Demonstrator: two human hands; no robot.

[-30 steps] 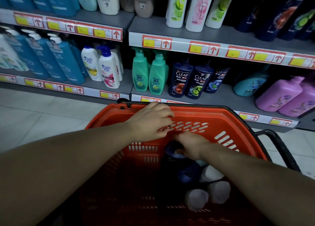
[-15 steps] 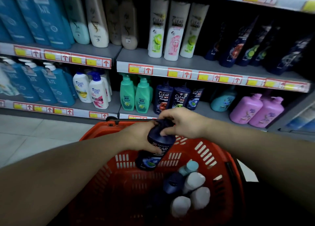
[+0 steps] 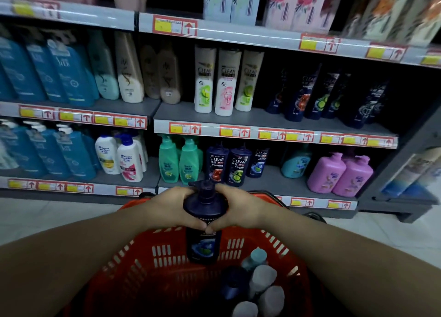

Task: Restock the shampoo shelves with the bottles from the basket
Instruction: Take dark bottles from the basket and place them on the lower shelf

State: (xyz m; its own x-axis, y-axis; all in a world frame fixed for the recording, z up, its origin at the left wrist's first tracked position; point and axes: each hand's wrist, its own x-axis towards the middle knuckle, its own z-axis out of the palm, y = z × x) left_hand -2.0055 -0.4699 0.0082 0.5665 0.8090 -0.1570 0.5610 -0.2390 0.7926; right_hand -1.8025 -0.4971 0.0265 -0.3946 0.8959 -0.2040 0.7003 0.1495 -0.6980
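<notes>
At lower centre of the frame, the left hand [image 3: 171,209] and right hand [image 3: 241,209] clasp a dark navy plastic pump bottle [image 3: 204,221] upright above the red plastic basket [image 3: 148,276], facing stocked shampoo shelves [image 3: 274,122].

Pale tiled floor [image 3: 47,221] down below, grey shelving [image 3: 262,118] rising in tiers, red-and-yellow price tags [image 3: 183,128] along the edges, dim light, dark recesses behind.

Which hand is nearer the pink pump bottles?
Right. The right hand grips the dark bottle on the side facing the pink bottles; the left hand grips its other side, farther off.
</notes>
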